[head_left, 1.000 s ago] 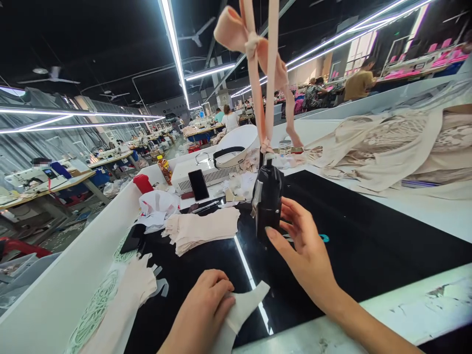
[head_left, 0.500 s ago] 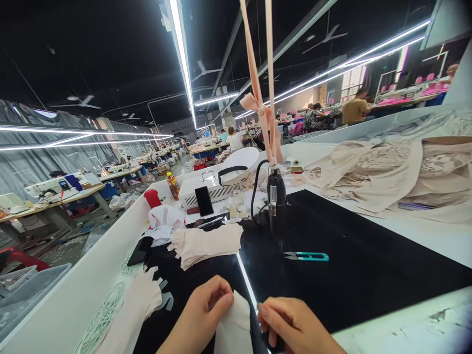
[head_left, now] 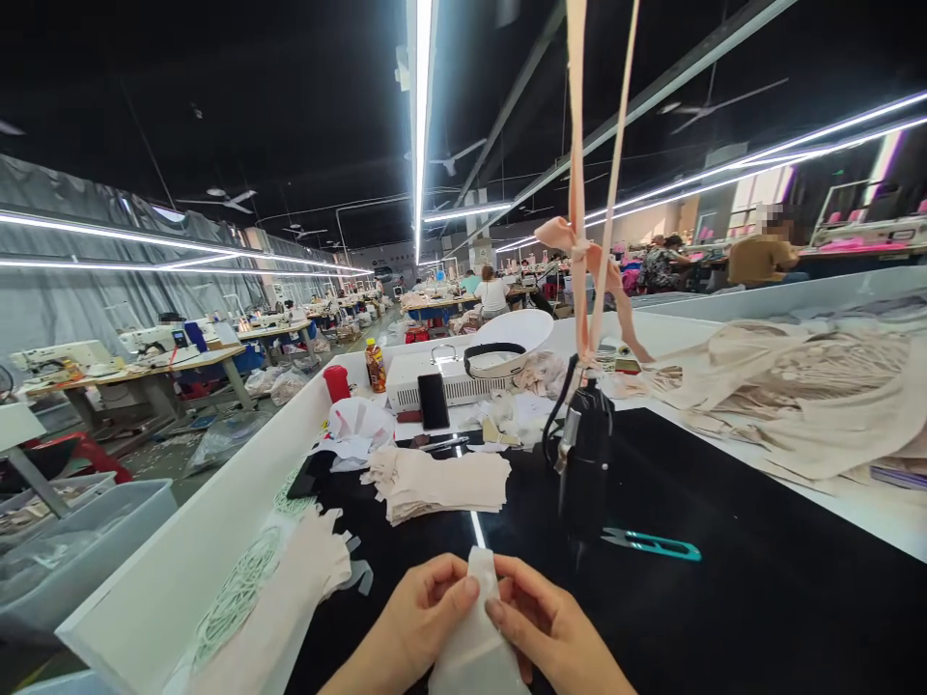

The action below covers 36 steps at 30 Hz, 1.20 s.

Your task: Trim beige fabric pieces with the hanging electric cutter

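Note:
My left hand [head_left: 424, 613] pinches the upper left edge of a pale, whitish fabric piece [head_left: 478, 661] between thumb and fingers. On the other edge, my right hand [head_left: 547, 618] grips the same piece, its thumb on top and other fingers partly hidden behind. The piece narrows to a folded-looking tip standing up between both hands; its lower end runs out of view. Just beyond lies a stack of cream fabric pieces [head_left: 445, 483] on the black tabletop [head_left: 695, 618]. Teal thread snips [head_left: 656, 543] lie to the right of my right hand.
A black corded tool [head_left: 588, 425] hangs from peach fabric strips [head_left: 579, 280]. Left are more cream pieces [head_left: 290, 589] and pale green cord bundles [head_left: 242, 589]. A phone [head_left: 434, 401] leans on a white box [head_left: 406, 381]. Cream garments [head_left: 818, 386] are heaped right. People sit farther off.
My right hand has moved left onto the fabric piece, which only my left hand clearly held before. The view has shifted, so the table things appear farther right.

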{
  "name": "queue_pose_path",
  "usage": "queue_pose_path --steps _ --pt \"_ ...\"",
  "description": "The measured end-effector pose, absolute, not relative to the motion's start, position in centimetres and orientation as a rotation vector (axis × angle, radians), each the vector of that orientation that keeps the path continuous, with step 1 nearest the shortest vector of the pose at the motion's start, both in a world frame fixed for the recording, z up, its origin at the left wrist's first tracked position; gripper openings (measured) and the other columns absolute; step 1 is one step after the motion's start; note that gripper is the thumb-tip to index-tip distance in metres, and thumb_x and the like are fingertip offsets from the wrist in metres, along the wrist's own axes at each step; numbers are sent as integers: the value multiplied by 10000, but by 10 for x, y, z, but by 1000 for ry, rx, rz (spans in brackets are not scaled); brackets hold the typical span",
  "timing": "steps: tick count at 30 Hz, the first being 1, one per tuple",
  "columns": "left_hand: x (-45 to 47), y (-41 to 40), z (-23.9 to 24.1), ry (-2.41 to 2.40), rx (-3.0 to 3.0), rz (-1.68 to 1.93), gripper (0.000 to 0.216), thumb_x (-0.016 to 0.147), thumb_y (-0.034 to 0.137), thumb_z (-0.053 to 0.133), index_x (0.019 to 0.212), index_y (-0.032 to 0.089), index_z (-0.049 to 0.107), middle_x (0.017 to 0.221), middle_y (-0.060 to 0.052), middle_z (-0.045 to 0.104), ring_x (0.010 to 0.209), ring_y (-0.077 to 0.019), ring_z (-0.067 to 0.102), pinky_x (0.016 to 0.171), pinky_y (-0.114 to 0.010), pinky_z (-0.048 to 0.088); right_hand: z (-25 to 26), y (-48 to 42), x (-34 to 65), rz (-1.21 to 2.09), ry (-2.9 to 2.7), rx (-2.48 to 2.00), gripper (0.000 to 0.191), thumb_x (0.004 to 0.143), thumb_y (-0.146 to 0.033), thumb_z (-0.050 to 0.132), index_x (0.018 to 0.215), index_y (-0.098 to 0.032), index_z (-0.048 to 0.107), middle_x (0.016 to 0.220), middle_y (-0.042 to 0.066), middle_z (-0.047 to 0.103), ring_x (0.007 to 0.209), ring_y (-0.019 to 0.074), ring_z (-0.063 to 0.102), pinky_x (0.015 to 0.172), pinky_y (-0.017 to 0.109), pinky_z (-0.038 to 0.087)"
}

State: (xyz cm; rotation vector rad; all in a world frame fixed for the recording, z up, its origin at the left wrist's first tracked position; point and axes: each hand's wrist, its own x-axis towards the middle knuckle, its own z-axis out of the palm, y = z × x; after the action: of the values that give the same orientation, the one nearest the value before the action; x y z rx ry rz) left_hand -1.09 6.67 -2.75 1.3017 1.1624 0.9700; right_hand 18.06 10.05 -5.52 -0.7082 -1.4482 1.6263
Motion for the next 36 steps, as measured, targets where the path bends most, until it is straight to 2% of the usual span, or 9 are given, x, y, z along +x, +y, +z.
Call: queue_pose_path --steps 3,6,9,11,15,22,26,30,36 --pt "-14 73 -27 1197 1292 1037 731 737 870 783 892 159 708 705 28 559 592 -95 413 573 -227 323 -59 101 172 1691 -1440 -677 735 784 -730 831 1294 -219 697 798 -18 589 601 129 553 484 210 410" --pt "-20 81 -26 1253 1233 1092 744 704 898 780 839 170 695 648 44 495 558 -93 373 509 -216 274 -68 106 164 1741 -1505 -666 809 730 -724 863 1339 -235 655 798 -7 655 686 177 637 635 267 498" --pt "-32 86 -22 1300 1148 1137 791 608 930 809 829 182 680 619 57 453 541 -91 350 464 -199 255 -76 114 157 1866 -1621 -615 788 664 -764 857 1220 -230 696 868 34 733 850 264 732 835 353 544" --pt "-43 87 -16 1318 1084 1166 793 598 907 835 901 187 697 656 53 484 561 -96 395 475 -188 324 -77 120 154 1901 -1706 -582 715 676 -767 834 1121 -218 722 930 63 763 942 310 749 868 371 539" --pt "-65 86 -1 1309 989 1252 715 688 783 874 1068 199 719 853 0 631 764 -150 618 687 -253 548 -67 135 151 1725 -1828 -663 568 775 -697 783 1027 -189 758 916 67 771 901 298 718 801 349 505" --pt "-86 98 5 1272 932 1340 704 627 693 949 1046 179 712 981 -66 743 885 -194 745 839 -291 573 -55 176 155 1285 -1970 -833 461 855 -628 664 918 -190 792 846 50 761 833 276 662 747 337 474" --pt "-90 105 9 1274 929 1360 707 610 681 957 1044 181 709 1012 -72 760 883 -193 761 818 -278 574 -49 194 160 1102 -2033 -924 422 854 -597 639 872 -207 797 775 34 715 785 261 627 711 336 437" --pt "-98 119 21 1304 943 1373 709 597 650 972 1046 172 704 1001 -58 754 758 -152 735 725 -257 577 -37 218 166 962 -2019 -982 406 855 -574 629 890 -210 805 738 26 670 735 246 613 694 337 435" --pt "-116 163 31 1386 926 1379 422 874 482 871 1079 158 694 974 -22 715 704 -118 689 644 -239 573 -33 269 163 805 -1910 -1068 438 827 -582 603 1009 -228 785 849 40 714 719 249 647 709 354 493"
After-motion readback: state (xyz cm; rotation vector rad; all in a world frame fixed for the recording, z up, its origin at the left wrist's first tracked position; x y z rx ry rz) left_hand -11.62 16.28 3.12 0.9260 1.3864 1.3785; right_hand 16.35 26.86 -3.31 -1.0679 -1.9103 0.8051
